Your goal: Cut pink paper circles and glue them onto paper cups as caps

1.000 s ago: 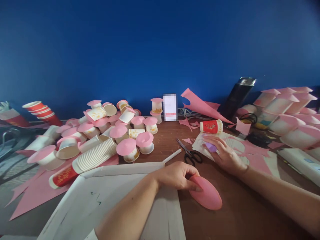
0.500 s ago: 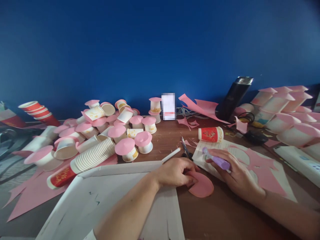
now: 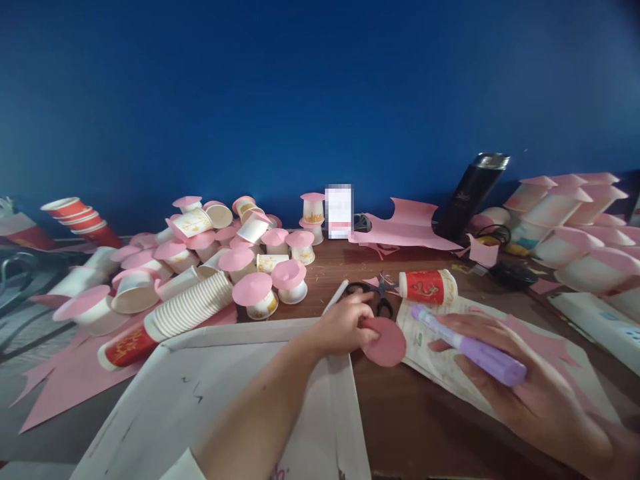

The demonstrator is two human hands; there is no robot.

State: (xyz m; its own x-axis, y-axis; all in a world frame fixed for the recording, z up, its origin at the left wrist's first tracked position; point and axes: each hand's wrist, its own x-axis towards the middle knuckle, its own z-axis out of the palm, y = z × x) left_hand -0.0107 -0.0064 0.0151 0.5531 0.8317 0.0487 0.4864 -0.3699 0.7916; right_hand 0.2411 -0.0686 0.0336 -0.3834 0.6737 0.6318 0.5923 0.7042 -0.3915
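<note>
Over the box's right edge, my left hand (image 3: 347, 325) pinches the left side of a round pink paper piece (image 3: 385, 343). My right hand (image 3: 505, 373) is wrapped round a purple glue pen (image 3: 485, 357), whose tip end points up and left above a printed sheet (image 3: 425, 367). Just beyond my left hand lie black scissors (image 3: 384, 307) and a white stick-like pen (image 3: 336, 295). A red paper cup (image 3: 425, 287) rests on its side at the sheet's far edge.
Cups with pink paper tops crowd the left (image 3: 253, 290) and right (image 3: 595, 253). A stack of cups (image 3: 187, 310) lies beside the white box (image 3: 210, 400). At the back are a phone (image 3: 339, 210), a pink offcut (image 3: 410, 223) and a black flask (image 3: 470, 197).
My right hand has moved right and nearer with the glue pen. The pink round has shifted left and looks more closed. The scissors lie turned, and the pink offcut at the back lies flatter.
</note>
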